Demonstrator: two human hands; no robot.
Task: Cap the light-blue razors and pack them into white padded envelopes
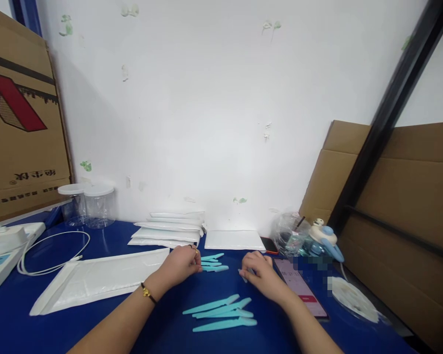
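Several teal eyebrow razors [225,312] lie side by side on the blue table, close in front of me. Farther back is a second bunch of teal razors [214,265], its left ends hidden by my left hand [182,265]. The fingers of that hand are closed at those ends. To the right of this bunch, my right hand [260,273] is curled with thumb and fingers together. A small, pale, see-through piece [243,276] shows at its fingertips; its kind is unclear.
White padded mailers [170,228] are stacked by the wall, another mailer [236,240] beside them. A larger mailer [103,278] lies left. A phone [300,290] lies right, near a bagged cup [290,236]. Clear jars [100,209], a cable [55,270] and a power strip [7,255] are at left.
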